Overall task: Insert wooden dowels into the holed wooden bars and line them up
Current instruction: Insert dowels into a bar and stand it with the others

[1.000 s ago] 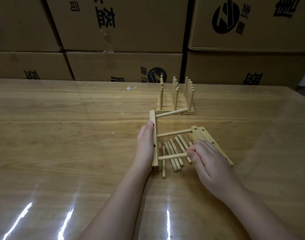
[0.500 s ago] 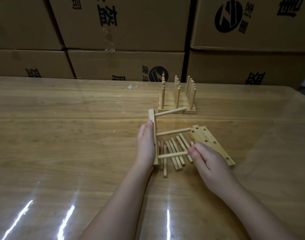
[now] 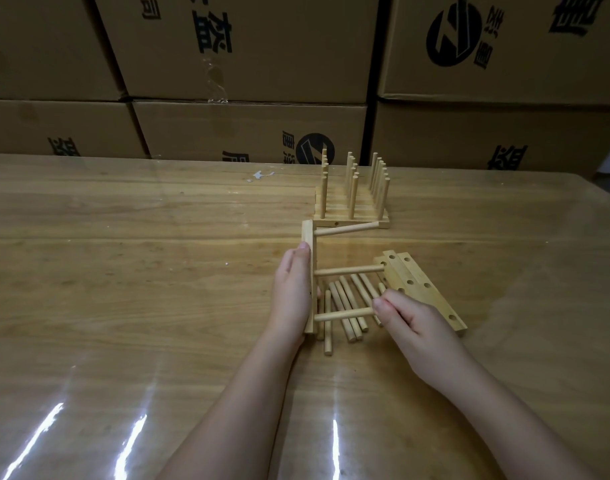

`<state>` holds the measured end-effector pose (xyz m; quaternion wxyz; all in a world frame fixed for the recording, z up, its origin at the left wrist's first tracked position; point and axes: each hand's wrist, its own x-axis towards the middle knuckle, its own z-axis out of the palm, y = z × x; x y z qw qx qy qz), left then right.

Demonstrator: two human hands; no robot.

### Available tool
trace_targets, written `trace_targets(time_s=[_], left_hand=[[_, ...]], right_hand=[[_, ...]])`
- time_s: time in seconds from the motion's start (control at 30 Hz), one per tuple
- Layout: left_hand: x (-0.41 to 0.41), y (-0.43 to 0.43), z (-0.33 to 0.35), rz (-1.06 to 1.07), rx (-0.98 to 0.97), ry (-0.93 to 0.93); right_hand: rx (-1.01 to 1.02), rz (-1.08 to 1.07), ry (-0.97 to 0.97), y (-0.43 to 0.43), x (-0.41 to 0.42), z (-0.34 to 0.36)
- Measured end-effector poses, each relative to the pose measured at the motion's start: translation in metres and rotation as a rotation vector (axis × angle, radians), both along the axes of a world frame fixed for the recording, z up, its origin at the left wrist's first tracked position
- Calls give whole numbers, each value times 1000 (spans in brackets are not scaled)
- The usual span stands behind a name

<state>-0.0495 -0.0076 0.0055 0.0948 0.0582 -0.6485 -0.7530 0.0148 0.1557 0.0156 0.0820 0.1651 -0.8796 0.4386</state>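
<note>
- Head view: a holed wooden bar [image 3: 308, 271] is held on edge by the left hand [image 3: 291, 292], whose fingers are curled round it.
- Three dowels are seated in this bar and point right. The nearest dowel [image 3: 341, 314] is pinched at its free end by the right hand [image 3: 411, 323].
- Loose dowels [image 3: 327, 327] are scattered on the table [image 3: 123, 271] beneath, just beside spare holed bars [image 3: 421, 289].
- Finished bars [image 3: 352, 216] with upright dowels are lined up behind, before cardboard boxes [image 3: 244, 46].

You sit in a warehouse or stockroom: stacked brown cardboard cartons with black printed logos [image 3: 248, 46] wall in your glossy wooden desk [image 3: 123, 271].
</note>
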Motion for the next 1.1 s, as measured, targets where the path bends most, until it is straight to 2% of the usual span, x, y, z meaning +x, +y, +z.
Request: trace_targets(time_s=[0.37, 0.7, 1.1], left_hand=[[-1, 0, -2, 28, -12, 11], [0, -3, 0, -16, 42, -72], [2, 1, 3, 21, 8, -50]], right_hand=[[15, -6, -49, 0, 0, -3], [-137, -101, 119, -9, 2, -3], [-93, -87, 129, -8, -1, -8]])
